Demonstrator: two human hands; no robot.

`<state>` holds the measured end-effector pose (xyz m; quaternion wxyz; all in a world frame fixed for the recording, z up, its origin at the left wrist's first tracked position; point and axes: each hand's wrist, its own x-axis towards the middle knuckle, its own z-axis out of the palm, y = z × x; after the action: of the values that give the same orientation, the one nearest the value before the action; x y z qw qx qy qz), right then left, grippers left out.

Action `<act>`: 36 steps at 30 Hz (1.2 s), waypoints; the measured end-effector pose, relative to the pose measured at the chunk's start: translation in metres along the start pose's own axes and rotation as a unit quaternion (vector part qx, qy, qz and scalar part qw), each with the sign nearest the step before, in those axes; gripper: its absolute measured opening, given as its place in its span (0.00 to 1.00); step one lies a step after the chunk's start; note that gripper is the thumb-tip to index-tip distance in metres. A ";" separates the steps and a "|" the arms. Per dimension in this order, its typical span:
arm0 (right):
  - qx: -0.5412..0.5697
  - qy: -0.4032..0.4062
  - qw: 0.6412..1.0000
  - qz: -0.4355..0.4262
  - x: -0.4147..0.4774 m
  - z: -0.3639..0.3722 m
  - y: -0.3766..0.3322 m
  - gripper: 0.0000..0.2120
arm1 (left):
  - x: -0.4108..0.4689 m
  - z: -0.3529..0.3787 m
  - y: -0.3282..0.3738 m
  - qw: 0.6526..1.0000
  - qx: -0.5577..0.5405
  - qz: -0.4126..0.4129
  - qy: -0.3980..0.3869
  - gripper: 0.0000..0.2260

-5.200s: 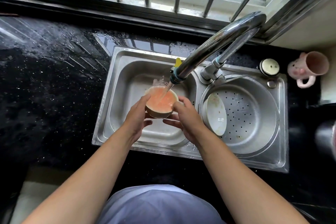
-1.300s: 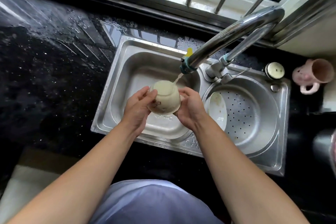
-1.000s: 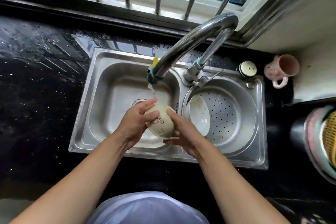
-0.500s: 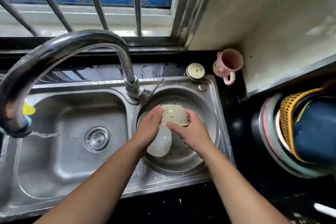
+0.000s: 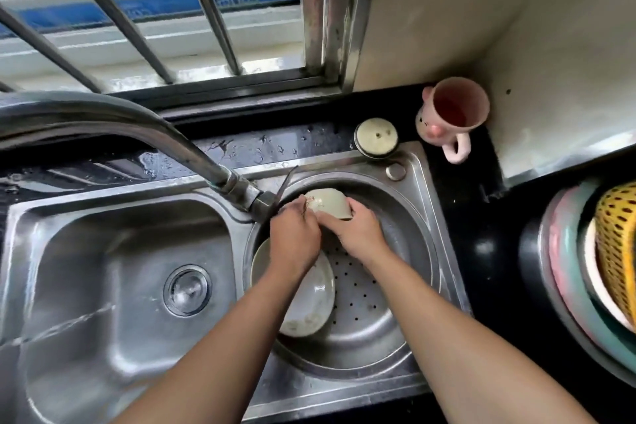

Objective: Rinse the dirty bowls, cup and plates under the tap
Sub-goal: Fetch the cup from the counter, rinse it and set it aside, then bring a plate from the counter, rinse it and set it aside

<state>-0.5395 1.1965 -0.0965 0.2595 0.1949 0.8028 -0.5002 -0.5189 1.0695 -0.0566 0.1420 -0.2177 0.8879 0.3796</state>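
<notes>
— What sits behind the counter?
— A window point(image 5: 144, 10) with slanted metal bars point(image 5: 206, 7) and a blue strip beyond the glass; daylight comes in through it, and the sill is wet.
— And to the right of it?
— A plain cream wall point(image 5: 481, 17), turning a corner above the black speckled countertop point(image 5: 457, 189).
— Is the counter dry?
— No, droplets lie on the black strip under the window frame point(image 5: 327, 10).
</notes>
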 end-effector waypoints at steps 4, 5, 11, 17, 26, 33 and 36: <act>-0.018 -0.006 1.000 0.005 0.008 0.008 -0.007 0.41 | -0.001 -0.004 -0.004 0.999 -0.017 -0.010 0.036 0.17; -0.023 -0.008 1.000 0.011 0.009 0.008 -0.009 0.44 | -0.002 -0.005 -0.004 0.999 -0.023 -0.011 0.034 0.17; -0.023 -0.026 0.998 0.048 0.006 0.008 -0.013 0.52 | -0.026 -0.011 0.002 0.999 -0.048 0.008 0.020 0.19; 0.001 0.000 0.999 0.052 -0.024 -0.011 -0.010 0.47 | -0.075 -0.045 -0.022 0.998 -0.059 0.035 -0.012 0.22; -0.010 0.047 0.994 0.097 -0.184 0.008 0.049 0.11 | -0.169 -0.107 -0.113 0.948 -0.159 -0.087 -0.263 0.12; 0.242 0.186 0.937 0.172 -0.342 0.051 0.114 0.05 | -0.213 -0.112 -0.155 0.882 0.015 -0.018 -0.471 0.09; 0.343 0.274 0.871 0.222 -0.433 0.088 0.152 0.05 | -0.245 -0.099 -0.173 0.834 0.123 0.023 -0.537 0.10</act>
<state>-0.0913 1.1581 0.0289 0.0504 0.5736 0.5554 -0.5999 -0.2299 0.9582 0.0066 0.6130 0.0601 0.7165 0.3275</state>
